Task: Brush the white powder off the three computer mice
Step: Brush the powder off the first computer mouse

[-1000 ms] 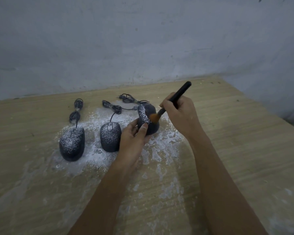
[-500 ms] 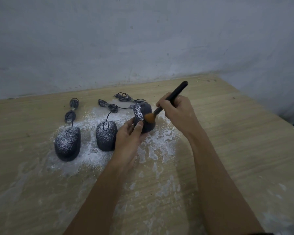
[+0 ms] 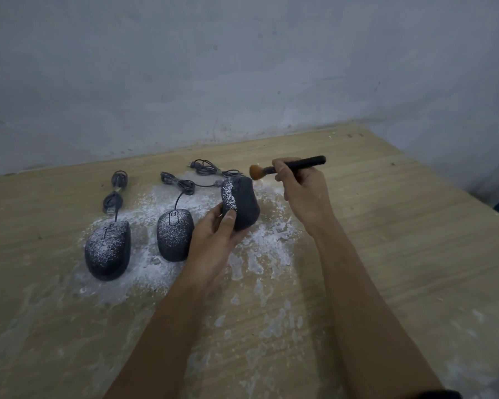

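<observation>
Currently your left hand (image 3: 213, 234) grips the right-hand mouse (image 3: 241, 204), 1 of 3 on the wooden table (image 3: 386, 226): fingers wrap under its near end and the thumb (image 3: 228, 218) presses on its upper face, so the mouse is lifted at that end and tilted onto its side. Its left strip carries a dense band of white powder (image 3: 228, 194); the wider face turned toward the brush looks dark and mostly clean. Your right hand (image 3: 303, 191) is closed around the black handle of the brush (image 3: 288, 167), held nearly level, with the orange bristles (image 3: 256, 171) pointing left and sitting just above and beside the far end of the held mouse; whether they touch it you cannot tell from this view. The middle mouse (image 3: 175, 234) lies flat just left of your left hand, speckled white over its top, scroll wheel visible. The left mouse (image 3: 107, 250) lies flat, apart from the middle one, also heavily dusted. All 3 cables (image 3: 185, 185) run away from you toward the wall (image 3: 242, 67), each bundled in loose coils; the left one shows a USB plug (image 3: 110, 209). Loose powder covers the table around and between the mice and trails in thinner patches toward you between your forearms.
</observation>
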The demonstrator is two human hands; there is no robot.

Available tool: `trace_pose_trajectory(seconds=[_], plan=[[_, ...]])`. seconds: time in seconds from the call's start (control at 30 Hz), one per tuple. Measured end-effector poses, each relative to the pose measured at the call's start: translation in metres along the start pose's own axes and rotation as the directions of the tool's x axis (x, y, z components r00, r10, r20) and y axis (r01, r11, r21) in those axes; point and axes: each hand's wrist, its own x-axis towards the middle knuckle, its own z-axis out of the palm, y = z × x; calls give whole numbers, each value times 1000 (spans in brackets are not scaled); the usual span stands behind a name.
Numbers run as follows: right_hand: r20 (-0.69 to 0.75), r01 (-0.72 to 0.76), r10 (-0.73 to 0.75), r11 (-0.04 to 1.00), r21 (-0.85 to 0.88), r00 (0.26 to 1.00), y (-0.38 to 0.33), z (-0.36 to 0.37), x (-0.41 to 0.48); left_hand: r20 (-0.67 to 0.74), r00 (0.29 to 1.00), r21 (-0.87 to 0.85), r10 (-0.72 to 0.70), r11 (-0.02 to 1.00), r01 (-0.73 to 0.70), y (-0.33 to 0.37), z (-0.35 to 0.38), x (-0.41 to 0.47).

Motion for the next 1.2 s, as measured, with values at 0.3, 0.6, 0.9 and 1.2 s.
trace_pose_trajectory(seconds=[0.3,0.6,0.9,1.2], plan=[[45,-97,89,974,206,995,3,-4,1,18,999,-147,-35,988,37,7,2,-4],[159,-103,70,972,211,985,6,-7,1,20,999,-202,-48,978,51,6,1,-2],[190,-107,70,975,193,979,9,-8,1,21,998,-255,-59,965,62,8,1,-3],[266,-135,76,968,211,961,7,-11,-4,30,997,-300,-69,951,75,11,3,-5]])
